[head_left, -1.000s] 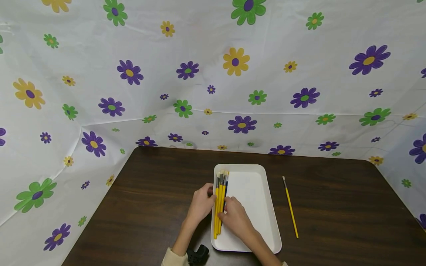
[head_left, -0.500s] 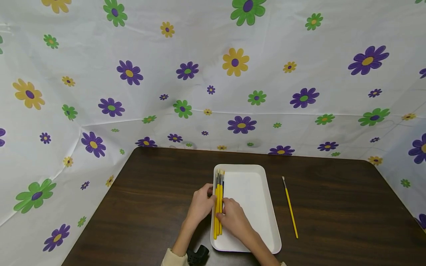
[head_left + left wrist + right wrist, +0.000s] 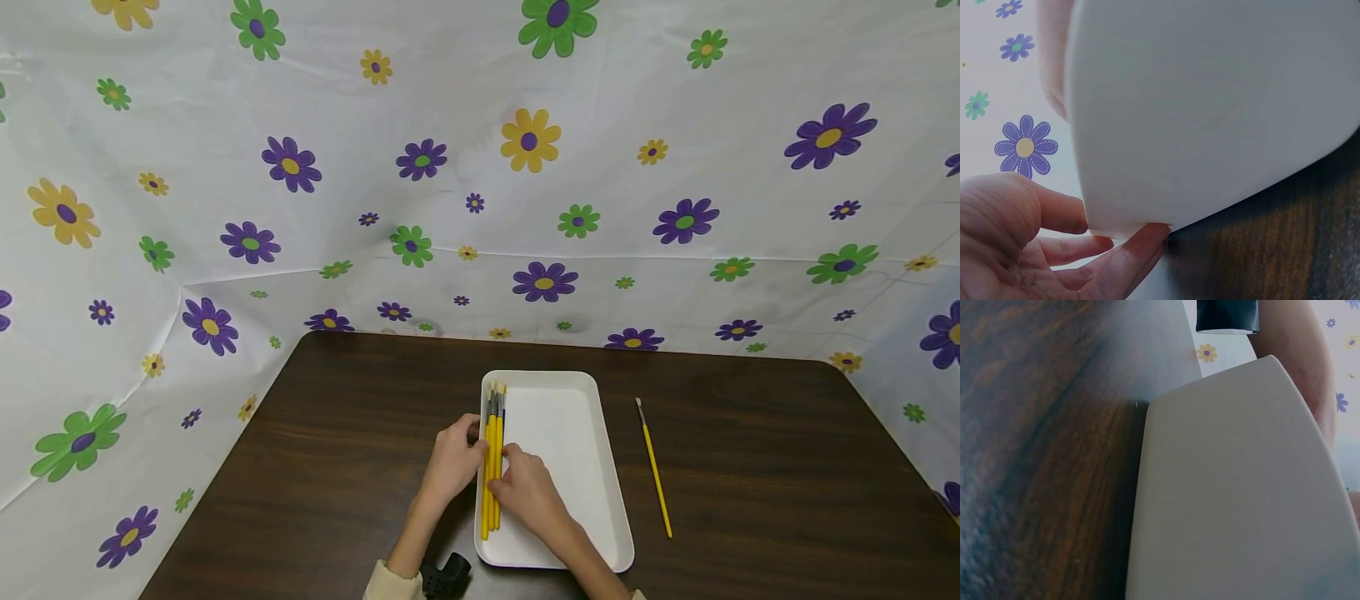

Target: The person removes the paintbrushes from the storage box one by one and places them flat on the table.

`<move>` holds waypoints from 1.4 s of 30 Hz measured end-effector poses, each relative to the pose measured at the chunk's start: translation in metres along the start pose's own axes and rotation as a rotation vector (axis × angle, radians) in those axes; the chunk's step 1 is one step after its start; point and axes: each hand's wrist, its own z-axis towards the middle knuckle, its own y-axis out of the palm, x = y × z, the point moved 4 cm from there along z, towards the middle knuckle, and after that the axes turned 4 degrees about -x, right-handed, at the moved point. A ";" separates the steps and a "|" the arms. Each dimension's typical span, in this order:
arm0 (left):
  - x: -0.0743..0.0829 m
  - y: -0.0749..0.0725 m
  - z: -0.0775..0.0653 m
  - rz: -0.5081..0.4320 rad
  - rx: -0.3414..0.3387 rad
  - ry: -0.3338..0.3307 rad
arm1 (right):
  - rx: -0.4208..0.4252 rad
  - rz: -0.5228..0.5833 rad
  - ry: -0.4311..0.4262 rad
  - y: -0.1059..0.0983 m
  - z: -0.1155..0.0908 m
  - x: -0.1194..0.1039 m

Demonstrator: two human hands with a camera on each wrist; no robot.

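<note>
Several paintbrushes [image 3: 492, 442], mostly yellow-handled, lie side by side along the left wall of a white tray [image 3: 558, 483], bristles toward the far end. My left hand [image 3: 452, 458] pinches the tray's left edge. In the left wrist view, that hand's thumb [image 3: 1063, 212] meets the rim while its fingers lie along the outer side. Over the brushes, my right hand [image 3: 531, 493] has its thumb and forefinger curled against the bundle, bringing it close to the wall. The right wrist view is mostly filled by the tray's outer side [image 3: 1229, 487], which hides the right hand's fingertips.
A single yellow paintbrush [image 3: 655, 467] lies on the dark wooden table [image 3: 765, 467] to the right of the tray. A black wrist device [image 3: 447, 575] shows near the left sleeve. A flower-patterned sheet [image 3: 465, 183] hangs behind the table.
Between one second and half a second ago, my right hand shifted slightly left and the brushes drew closer together against the tray's left wall. Since then almost nothing has moved; the left hand stays put.
</note>
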 end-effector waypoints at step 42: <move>0.000 -0.001 0.000 -0.011 0.006 0.003 | -0.049 0.465 0.184 -0.023 0.001 0.014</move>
